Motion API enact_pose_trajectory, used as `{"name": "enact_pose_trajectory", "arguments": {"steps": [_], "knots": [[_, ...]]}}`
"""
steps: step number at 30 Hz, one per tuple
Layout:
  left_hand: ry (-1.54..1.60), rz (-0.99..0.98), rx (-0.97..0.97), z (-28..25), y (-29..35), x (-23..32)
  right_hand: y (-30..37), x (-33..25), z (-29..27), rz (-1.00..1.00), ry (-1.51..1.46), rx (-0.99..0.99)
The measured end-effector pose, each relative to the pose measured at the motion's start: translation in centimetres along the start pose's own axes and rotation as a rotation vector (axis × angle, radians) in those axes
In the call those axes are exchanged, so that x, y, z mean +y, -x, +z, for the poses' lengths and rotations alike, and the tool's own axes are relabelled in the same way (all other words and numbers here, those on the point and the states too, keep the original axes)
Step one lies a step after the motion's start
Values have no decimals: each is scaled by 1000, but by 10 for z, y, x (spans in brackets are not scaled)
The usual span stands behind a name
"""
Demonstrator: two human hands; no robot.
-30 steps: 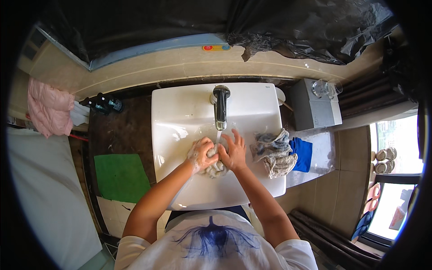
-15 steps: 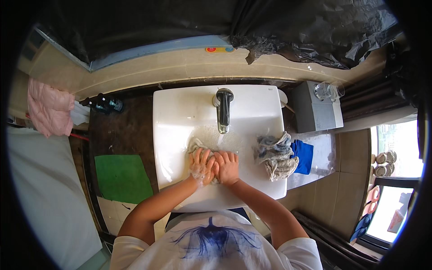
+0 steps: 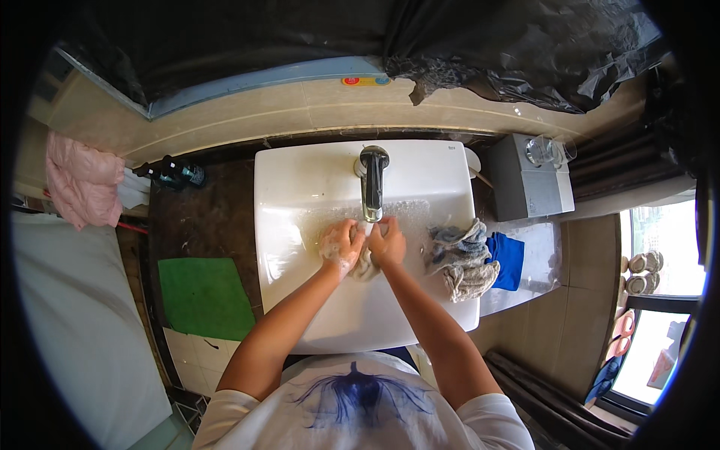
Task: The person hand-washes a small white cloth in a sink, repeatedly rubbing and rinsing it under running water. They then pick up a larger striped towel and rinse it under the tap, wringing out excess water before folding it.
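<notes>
Under the chrome tap [image 3: 373, 186], my two hands work side by side in the white sink [image 3: 289, 176]. Soap suds cling to my left hand [image 3: 342, 246], its fingers curled round one side of a pale wet cloth [image 3: 365, 268]. My right hand [image 3: 387, 244] grips the other side of it close to the spout. Water runs from the tap onto the cloth between them. Much of the cloth is hidden by my fingers, so its exact kind does not show. On the sink's right rim lies a crumpled heap of grey and cream wet knitted cloths [image 3: 465, 259].
A folded blue cloth [image 3: 506, 261] lies right of the heap. Left of the sink are a green mat [image 3: 206, 298] and dark bottles [image 3: 174, 172] on the dark counter. A grey box [image 3: 529, 180] with glasses [image 3: 546, 151] stands at the back right.
Both hands have moved forward from the sink's near part to beneath the tap, taking the pale cloth along. They were pressing down on it; now they hold it from either side under running water.
</notes>
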State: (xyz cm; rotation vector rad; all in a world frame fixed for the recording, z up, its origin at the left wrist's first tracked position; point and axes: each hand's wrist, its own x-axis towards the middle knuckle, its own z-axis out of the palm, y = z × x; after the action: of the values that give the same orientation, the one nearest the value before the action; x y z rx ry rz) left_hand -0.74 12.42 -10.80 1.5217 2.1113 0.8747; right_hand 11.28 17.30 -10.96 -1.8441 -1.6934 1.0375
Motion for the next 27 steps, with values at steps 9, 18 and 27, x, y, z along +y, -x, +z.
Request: {"name": "enact_pose_trajectory", "arguments": {"steps": [9,18,27], "knots": [[261,-7,24,-50,4,13,13,-14,-65,58,-576,-465],[433,-133,-311,-36,22,0,46,-7,-38,-296,132,-260],[-92,330,-30,-49,87,11,114,-13,-53,-798,283,-142]]}}
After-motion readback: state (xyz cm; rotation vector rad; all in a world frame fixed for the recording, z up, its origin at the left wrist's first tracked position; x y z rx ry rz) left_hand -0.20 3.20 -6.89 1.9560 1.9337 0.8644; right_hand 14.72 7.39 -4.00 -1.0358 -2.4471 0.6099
